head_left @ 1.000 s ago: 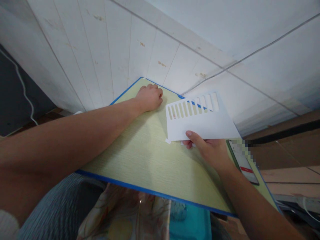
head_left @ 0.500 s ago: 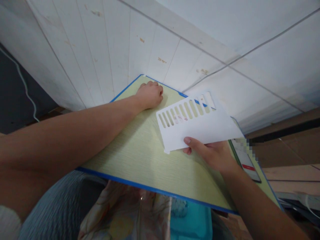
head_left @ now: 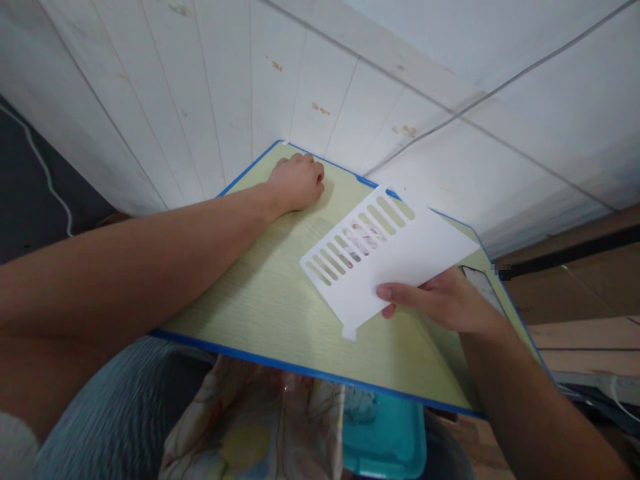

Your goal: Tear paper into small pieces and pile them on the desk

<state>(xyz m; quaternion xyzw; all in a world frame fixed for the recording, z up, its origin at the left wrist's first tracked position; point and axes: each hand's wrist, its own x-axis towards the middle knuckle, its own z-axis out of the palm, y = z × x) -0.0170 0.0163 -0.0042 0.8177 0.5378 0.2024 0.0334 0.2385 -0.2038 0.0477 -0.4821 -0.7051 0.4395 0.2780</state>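
The left hand (head_left: 297,181) lies curled on a blue-edged, wood-grain tabletop (head_left: 270,293); apart from it, the right hand (head_left: 443,300) pinches a slotted white card (head_left: 410,250) over that surface. Beyond both hands rises a scuffed white panelled wall (head_left: 225,87), crossed by a cable (head_left: 435,129).

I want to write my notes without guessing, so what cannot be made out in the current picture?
In the head view:
Right hand: most fingers are hidden behind the white card.
Left hand: its curl hides the palm and anything inside.
Reddish pattern: broken up by the card's bars.
Phone: its near end is hidden behind the right arm.
Teal box: partly under the table.
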